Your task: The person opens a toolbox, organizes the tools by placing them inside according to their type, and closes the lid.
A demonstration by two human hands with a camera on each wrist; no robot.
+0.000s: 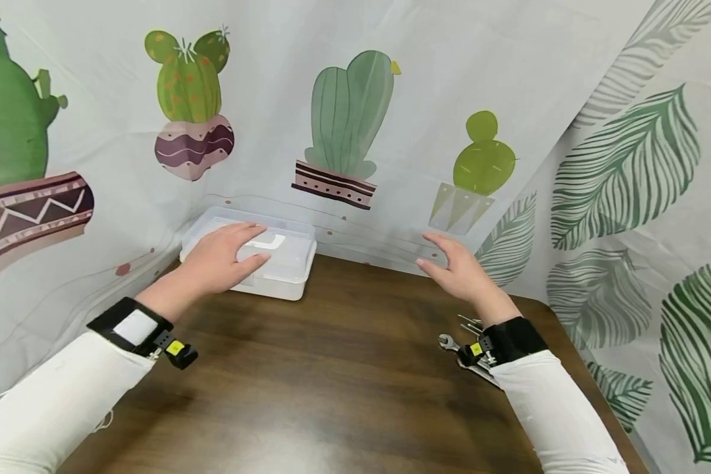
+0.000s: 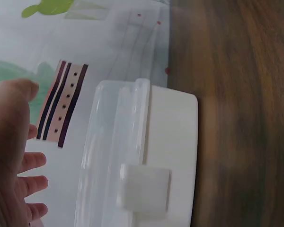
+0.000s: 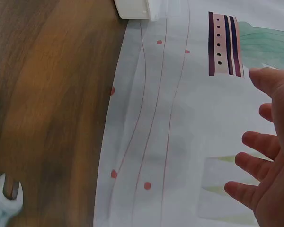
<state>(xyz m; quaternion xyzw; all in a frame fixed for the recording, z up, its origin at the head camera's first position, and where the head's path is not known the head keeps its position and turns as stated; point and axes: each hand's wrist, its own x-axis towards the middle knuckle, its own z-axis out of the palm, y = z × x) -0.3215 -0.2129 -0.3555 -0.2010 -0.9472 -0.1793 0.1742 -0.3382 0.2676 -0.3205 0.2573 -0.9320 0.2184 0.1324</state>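
My left hand [image 1: 216,260], spread, near white box [image 1: 278,287], left of centre; my right hand [image 1: 459,271], spread, wrenches [image 1: 448,342] lower right.

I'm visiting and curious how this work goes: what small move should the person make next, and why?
Perhaps lower the left hand toward the white rectangular plastic box with a translucent lid: that hand is empty, its fingers are extended, it is the hand nearer the box, and the lid appears to be on.
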